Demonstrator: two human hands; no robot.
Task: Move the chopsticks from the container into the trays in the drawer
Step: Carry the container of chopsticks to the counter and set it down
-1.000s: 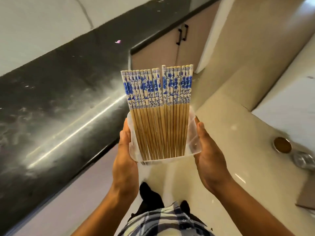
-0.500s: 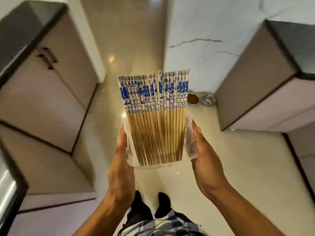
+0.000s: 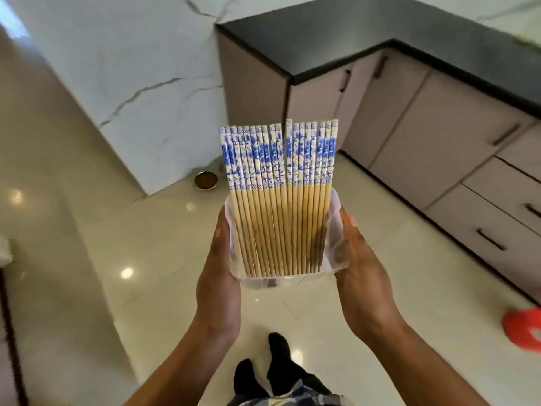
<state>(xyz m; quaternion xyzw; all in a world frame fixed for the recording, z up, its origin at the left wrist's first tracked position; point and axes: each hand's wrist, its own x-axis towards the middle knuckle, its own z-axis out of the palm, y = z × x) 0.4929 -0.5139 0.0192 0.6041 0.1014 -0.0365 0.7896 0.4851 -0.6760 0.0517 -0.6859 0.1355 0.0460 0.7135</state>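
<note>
Chopsticks in the container, carried between both hands

Chopsticks (image 3: 279, 200) lie side by side in a clear plastic container (image 3: 336, 244), their blue-and-white ends sticking out past its far rim. My left hand (image 3: 218, 285) grips the container's left wall and my right hand (image 3: 361, 276) grips its right wall, holding it above the shiny floor (image 3: 146, 244). Cabinet drawers (image 3: 483, 218) under a black desk (image 3: 351, 33) stand to the right, all closed.
</note>
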